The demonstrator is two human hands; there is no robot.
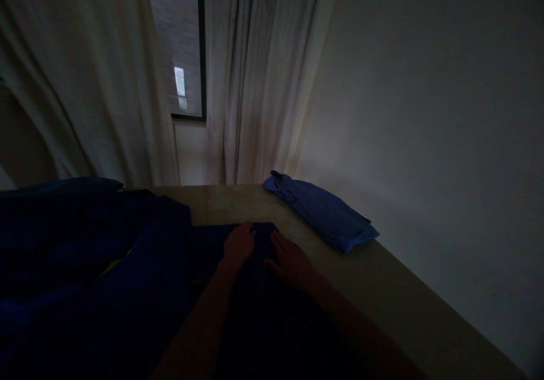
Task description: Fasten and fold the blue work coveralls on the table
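A dark blue cloth (259, 278) lies spread on the pale tabletop in front of me, its kind hard to make out in the dim light. Near its far edge my left hand (239, 245) has its fingers curled in on the fabric. My right hand (291, 259) rests on the cloth's right edge, fingers stretched out flat and the thumb apart. The lower part of the cloth fades into shadow.
A large heap of dark blue fabric (140, 261) covers the left side. Against the wall (425, 113) at right, a folded blue garment (321, 207) lies on the tabletop (229, 201). Curtains (263, 74) hang beside a window (178, 39) behind.
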